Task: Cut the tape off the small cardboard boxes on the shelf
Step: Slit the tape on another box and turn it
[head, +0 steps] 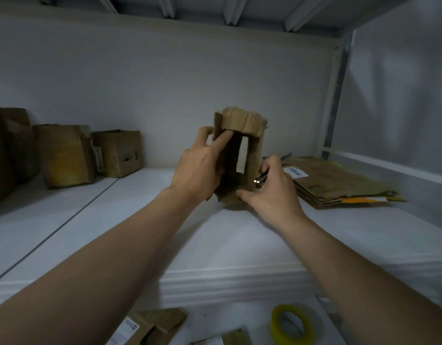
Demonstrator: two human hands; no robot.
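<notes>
A small brown cardboard box (pixel 242 125) stands on end on the white shelf (pixel 140 215), its open side facing me and its flaps spread. My left hand (pixel 202 168) grips its left wall, fingers reaching into the opening. My right hand (pixel 269 190) holds a slim metal-tipped cutter (pixel 261 179) beside the box's lower right side, with its thumb touching the box's bottom edge.
Two small closed boxes (pixel 65 153) (pixel 118 151) stand at the back left, with darker boxes (pixel 6 145) at the far left. A stack of flattened cardboard (pixel 339 180) lies at the right. On the lower shelf are a yellow tape roll (pixel 289 322) and more boxes (pixel 152 324).
</notes>
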